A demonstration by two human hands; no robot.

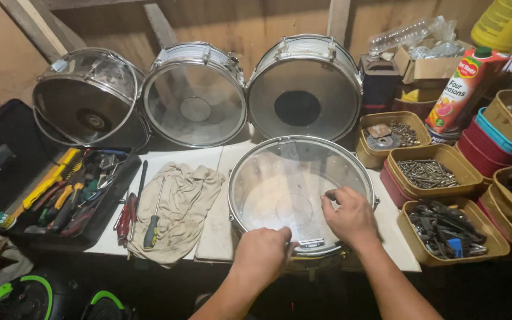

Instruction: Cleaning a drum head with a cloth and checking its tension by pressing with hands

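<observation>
A snare drum with a clear head and chrome rim lies flat on the white bench in front of me. My left hand is closed at the drum's near rim, where a small metal fitting sits; what it grips is hidden. My right hand rests on the clear head near the right rim, fingers curled, fingertips touching the skin.
Three more drums lean against the wooden back wall. A beige rag with screwdrivers lies to the left, beside an open black toolbox. Tubs of screws and parts and a juice carton crowd the right.
</observation>
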